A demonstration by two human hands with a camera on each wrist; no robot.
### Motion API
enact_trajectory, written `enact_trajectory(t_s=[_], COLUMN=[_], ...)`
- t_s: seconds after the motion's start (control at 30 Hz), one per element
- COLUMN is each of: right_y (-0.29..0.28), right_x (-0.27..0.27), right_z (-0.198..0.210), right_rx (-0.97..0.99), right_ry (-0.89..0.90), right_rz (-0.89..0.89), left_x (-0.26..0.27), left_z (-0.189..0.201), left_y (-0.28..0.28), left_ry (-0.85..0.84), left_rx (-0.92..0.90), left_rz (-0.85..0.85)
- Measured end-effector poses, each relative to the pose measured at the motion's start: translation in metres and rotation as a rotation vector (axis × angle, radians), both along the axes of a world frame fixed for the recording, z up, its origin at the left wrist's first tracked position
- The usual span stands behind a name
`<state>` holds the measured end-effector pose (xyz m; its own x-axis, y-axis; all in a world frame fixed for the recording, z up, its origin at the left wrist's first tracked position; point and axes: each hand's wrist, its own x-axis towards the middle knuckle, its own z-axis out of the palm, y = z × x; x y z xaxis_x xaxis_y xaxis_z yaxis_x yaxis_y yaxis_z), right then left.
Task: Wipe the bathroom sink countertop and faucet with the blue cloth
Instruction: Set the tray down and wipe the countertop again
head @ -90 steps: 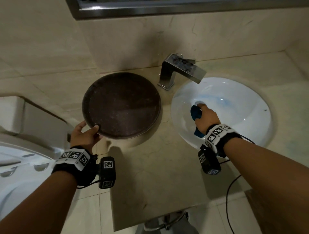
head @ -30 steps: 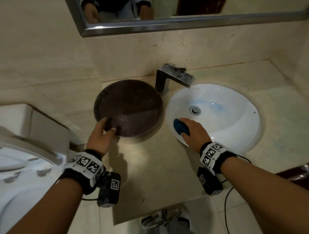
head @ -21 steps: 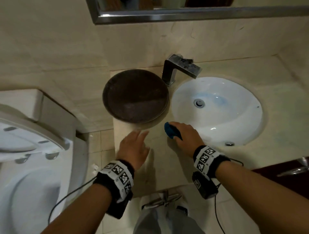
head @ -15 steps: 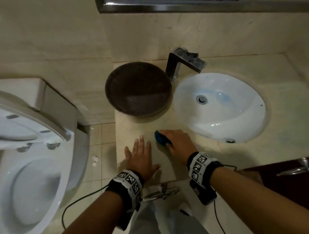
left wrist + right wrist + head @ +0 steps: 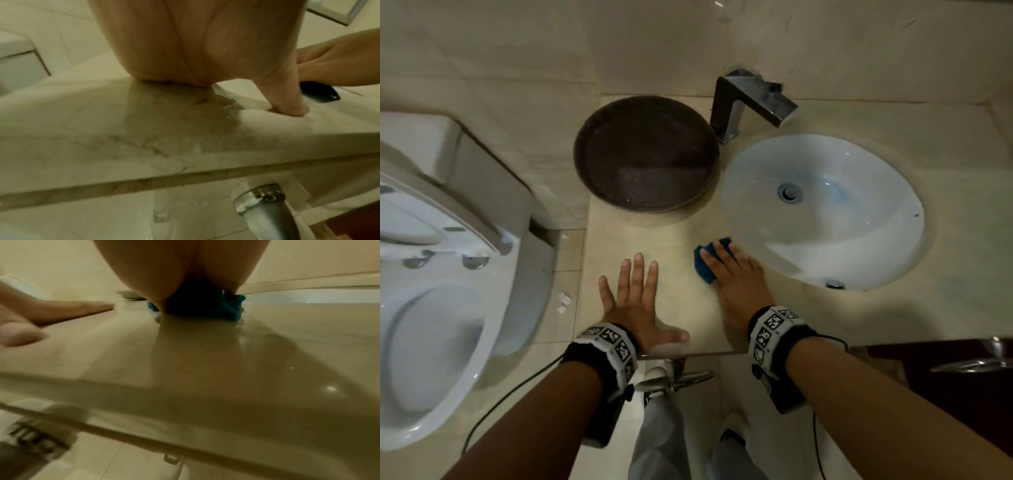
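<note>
- The beige marble countertop (image 5: 842, 318) carries both hands and runs from the toilet-side edge past the basin; its surface gleams wet beneath and in front of the palms.
- The toilet (image 5: 441, 308) stands well to the left of the left hand, off the counter, its lid raised.
- The white oval sink (image 5: 822, 212) is sunk in the counter just right of and beyond the right hand; a faint blue stain shows beside its drain.
- The dark round tray (image 5: 645, 154) sits on the counter beyond both hands, well apart from the fingertips, its right rim near the faucet base.
- The faucet (image 5: 751, 102) stands beyond the right hand, at the back of the counter, its square spout reaching over the basin.
- The left hand (image 5: 635, 305) lies flat on the counter near the front edge, fingers straight and spread, thumb out to the right, holding nothing.
- The right hand (image 5: 736, 277) lies palm-down on the blue cloth (image 5: 705, 265), fingers straight over it, pressing it onto the counter rather than gripping it.
- The cloth is bunched under the right fingers, showing at their tips and left side, just beside the near-left rim of the sink.
</note>
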<state>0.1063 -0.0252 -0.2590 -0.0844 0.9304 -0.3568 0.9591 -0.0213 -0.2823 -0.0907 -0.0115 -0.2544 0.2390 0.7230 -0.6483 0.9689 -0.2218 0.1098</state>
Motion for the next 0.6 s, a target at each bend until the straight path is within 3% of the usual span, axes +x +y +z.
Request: enact_trajectory(t_s=[0.07, 0.2, 0.3, 0.4, 0.6], right_y=[-0.002, -0.013, -0.027, -0.048, -0.1], right_x=[0.021, 0.074, 0.106, 0.118, 0.133], right_z=[-0.003, -0.002, 0.005, 0.019, 0.007], right_rx=[0.046, 0.031, 0.114, 0.227, 0.164], right_ry=[0.082, 0.228, 0.281, 0.334, 0.091], right_rz=[-0.084, -0.438, -0.514, -0.369, 0.083], left_x=[0.003, 0.026, 0.068, 0.12, 0.184], left_z=[0.004, 0.021, 0.034, 0.035, 0.013], left_y=[0.002, 0.004, -0.006, -0.022, -0.044], left_ry=[0.038, 0.142, 0.068, -0.058, -0.041], left_rx=[-0.017, -0.019, 0.08, 0.11, 0.062], left_rz=[0.007, 0.04, 0.006, -0.099, -0.196])
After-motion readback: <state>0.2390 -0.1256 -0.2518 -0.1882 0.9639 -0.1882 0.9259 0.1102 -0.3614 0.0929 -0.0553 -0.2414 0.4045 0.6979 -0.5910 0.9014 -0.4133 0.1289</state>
